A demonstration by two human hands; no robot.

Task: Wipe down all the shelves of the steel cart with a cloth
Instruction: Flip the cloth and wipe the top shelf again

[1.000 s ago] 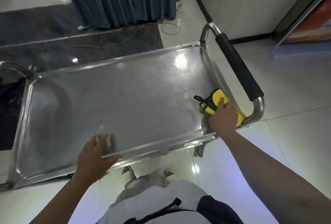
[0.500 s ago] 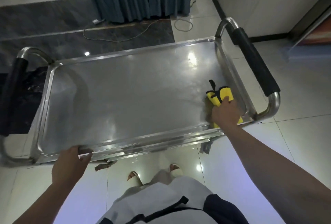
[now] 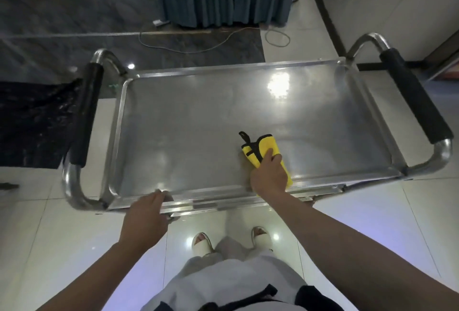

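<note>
I press the cloth [image 3: 260, 151] flat on the top shelf [image 3: 198, 122] of the cart [image 3: 372, 171] with my right hand [image 3: 269, 174]. The fingers lie together over the cloth's near end, bearing down on it rather than pinching it. My left hand [image 3: 145, 213] grips the shelf's near rim, towards the near-left corner, fingers curled over the edge, and steadies the cart.

The cloth sits near the near edge, somewhat right of the middle, well clear of both black handles [image 3: 412, 97]. It is folded into a narrow pad. Its long axis runs from the near edge up and to the left, towards the shelf's middle. The far end shows a black trim and a small black loop that points to the far-left.

To do this step well, I judge that I should keep the palm flat and the pressure even, so the whole pad touches the steel. I would sweep in long overlapping passes along the shelf's length and work the pad's edge into the raised rim and the rounded corners. The left hand should hold firm so the cart does not roll on the glossy tiles.

The steel shines and shows ceiling-light glare, so I cannot tell which parts are already clean. The lower shelves are hidden beneath this one.
</note>
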